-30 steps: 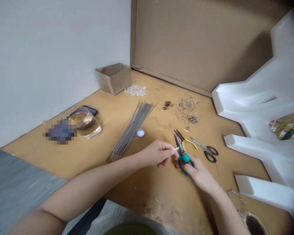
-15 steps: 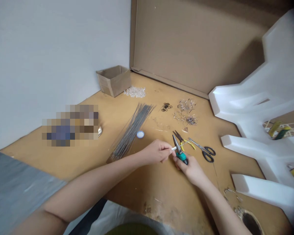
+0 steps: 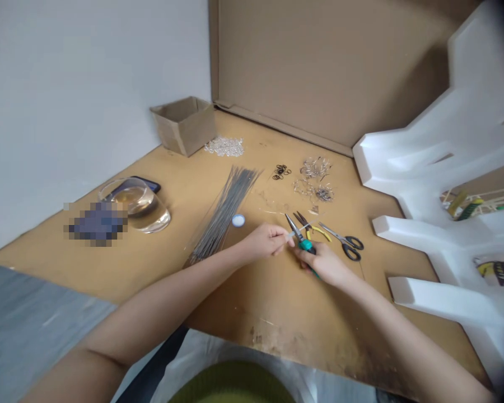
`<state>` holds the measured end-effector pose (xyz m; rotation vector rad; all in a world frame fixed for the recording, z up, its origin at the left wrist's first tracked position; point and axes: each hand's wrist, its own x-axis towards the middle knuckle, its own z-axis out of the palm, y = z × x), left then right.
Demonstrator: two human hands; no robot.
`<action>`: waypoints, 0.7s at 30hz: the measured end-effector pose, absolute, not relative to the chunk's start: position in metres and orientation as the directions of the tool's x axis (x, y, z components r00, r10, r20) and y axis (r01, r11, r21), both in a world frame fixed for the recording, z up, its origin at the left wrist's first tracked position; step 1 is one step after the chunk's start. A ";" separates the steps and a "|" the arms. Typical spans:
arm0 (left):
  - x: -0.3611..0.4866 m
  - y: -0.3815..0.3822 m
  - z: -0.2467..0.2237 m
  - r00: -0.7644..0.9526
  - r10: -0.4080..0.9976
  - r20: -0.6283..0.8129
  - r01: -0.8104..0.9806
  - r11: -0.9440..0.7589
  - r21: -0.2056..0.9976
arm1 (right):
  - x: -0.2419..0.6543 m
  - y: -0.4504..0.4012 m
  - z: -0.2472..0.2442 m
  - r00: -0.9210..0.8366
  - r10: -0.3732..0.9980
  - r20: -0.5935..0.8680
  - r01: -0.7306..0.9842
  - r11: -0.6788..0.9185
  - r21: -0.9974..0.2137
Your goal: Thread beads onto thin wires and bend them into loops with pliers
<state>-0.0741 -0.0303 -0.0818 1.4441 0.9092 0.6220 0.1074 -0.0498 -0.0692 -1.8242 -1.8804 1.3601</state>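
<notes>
While the left hand (image 3: pixel 267 240) pinches a slim pale strip (image 3: pixel 291 234) at its three o'clock, the right hand (image 3: pixel 326 263) grips teal-handled needle-nose pliers (image 3: pixel 305 244), nose toward eleven o'clock; pinching close to them should steady the strip.

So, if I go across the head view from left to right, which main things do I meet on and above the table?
Glass, cardboard box, bundle of wires, left hand, green pliers, scissors.
</notes>
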 end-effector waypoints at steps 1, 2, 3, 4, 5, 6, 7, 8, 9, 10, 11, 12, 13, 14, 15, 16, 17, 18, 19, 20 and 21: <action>-0.075 -0.031 -0.080 0.545 0.826 -0.148 0.159 0.072 0.985 | 0.108 -0.049 -0.068 -0.236 0.865 -0.442 0.678 -0.179 -0.713; -0.075 -0.031 -0.078 0.542 0.826 -0.151 0.155 0.078 0.985 | 0.108 -0.048 -0.068 -0.242 0.870 -0.431 0.663 -0.176 -0.728; -0.076 -0.032 -0.077 0.537 0.829 -0.155 0.154 0.084 0.985 | 0.107 -0.048 -0.067 -0.251 0.871 -0.422 0.646 -0.174 -0.743; -0.076 -0.032 -0.075 0.533 0.831 -0.159 0.155 0.089 0.984 | 0.106 -0.047 -0.067 -0.261 0.869 -0.421 0.628 -0.179 -0.758; -0.077 -0.032 -0.074 0.530 0.833 -0.162 0.158 0.091 0.983 | 0.105 -0.046 -0.067 -0.269 0.863 -0.427 0.607 -0.193 -0.771; -0.077 -0.032 -0.074 0.528 0.834 -0.161 0.165 0.085 0.983 | 0.103 -0.046 -0.067 -0.277 0.856 -0.437 0.582 -0.213 -0.785; -0.077 -0.032 -0.073 0.527 0.835 -0.156 0.175 0.073 0.982 | 0.103 -0.045 -0.067 -0.287 0.845 -0.451 0.555 -0.237 -0.797; -0.077 -0.032 -0.073 0.527 0.837 -0.150 0.185 0.060 0.981 | 0.102 -0.045 -0.067 -0.298 0.835 -0.463 0.529 -0.259 -0.808; -0.077 -0.032 -0.073 0.528 0.837 -0.146 0.192 0.049 0.980 | 0.102 -0.045 -0.068 -0.304 0.830 -0.468 0.516 -0.269 -0.813; -0.077 -0.032 -0.073 0.529 0.836 -0.144 0.196 0.045 0.980 | 0.102 -0.045 -0.068 -0.304 0.834 -0.461 0.520 -0.260 -0.813; -0.077 -0.032 -0.073 0.529 0.836 -0.145 0.196 0.046 0.979 | 0.103 -0.046 -0.069 -0.294 0.848 -0.442 0.542 -0.233 -0.807; -0.076 -0.032 -0.073 0.526 0.837 -0.149 0.196 0.052 0.979 | 0.103 -0.046 -0.069 -0.274 0.869 -0.412 0.577 -0.194 -0.793; -0.075 -0.032 -0.072 0.524 0.838 -0.153 0.193 0.058 0.979 | 0.104 -0.047 -0.070 -0.251 0.891 -0.377 0.617 -0.153 -0.772; -0.075 -0.033 -0.072 0.521 0.840 -0.151 0.190 0.059 0.980 | 0.104 -0.048 -0.071 -0.231 0.910 -0.345 0.653 -0.118 -0.748; -0.074 -0.033 -0.073 0.519 0.842 -0.148 0.188 0.056 0.981 | 0.103 -0.049 -0.072 -0.215 0.923 -0.320 0.679 -0.094 -0.728; -0.074 -0.033 -0.074 0.518 0.843 -0.144 0.188 0.052 0.981 | 0.103 -0.050 -0.073 -0.203 0.930 -0.307 0.695 -0.083 -0.714; -0.074 -0.033 -0.075 0.520 0.843 -0.141 0.187 0.049 0.981 | 0.102 -0.051 -0.074 -0.194 0.933 -0.304 0.706 -0.082 -0.703; -0.073 -0.032 -0.077 0.520 0.843 -0.139 0.185 0.048 0.982 | 0.101 -0.051 -0.075 -0.186 0.934 -0.304 0.713 -0.084 -0.696; -0.073 -0.031 -0.079 0.517 0.844 -0.139 0.181 0.051 0.982 | 0.099 -0.051 -0.076 -0.176 0.936 -0.305 0.719 -0.089 -0.689; -0.074 -0.031 -0.082 0.511 0.848 -0.140 0.176 0.057 0.983 | 0.098 -0.051 -0.077 -0.164 0.938 -0.306 0.726 -0.095 -0.681; -0.074 -0.030 -0.084 0.503 0.852 -0.143 0.169 0.066 0.984 | 0.097 -0.050 -0.078 -0.148 0.941 -0.305 0.735 -0.102 -0.671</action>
